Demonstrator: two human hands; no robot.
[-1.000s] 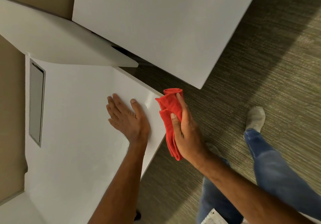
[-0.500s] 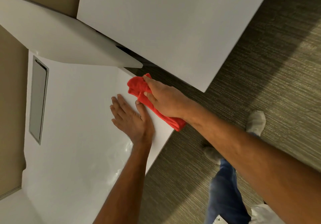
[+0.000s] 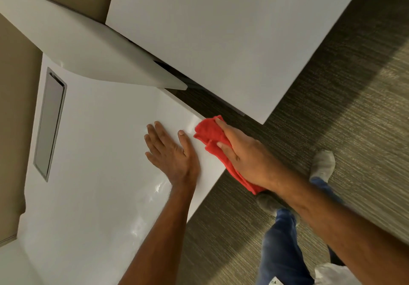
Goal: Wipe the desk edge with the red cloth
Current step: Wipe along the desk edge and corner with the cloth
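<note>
The red cloth (image 3: 213, 138) lies bunched on the corner of the white bench (image 3: 93, 174), draped over its right edge so that its lower end hangs down past the edge toward the floor. The right hand (image 3: 245, 158) lies on top of it, palm down, the grip clamped on the cloth: the thumb presses into the folds on the bench side while the fingers (image 3: 223, 124) reach to the cloth's far tip. Just beside it, not touching the cloth, the left hand (image 3: 170, 154) rests flat on the bench top, fingers spread apart, holding nothing.

A long grey rectangular slot (image 3: 49, 125) is set into the bench near its far left side; whether anything is in it cannot be told. A white shelf-like panel (image 3: 88, 50) juts over the bench's far end, and a second white surface (image 3: 221, 34) stands beyond a dark gap. Below the edge is striped grey carpet (image 3: 332, 130), with the person's blue-jeaned leg (image 3: 281, 251) and a pale sock (image 3: 323, 163) on it.
</note>
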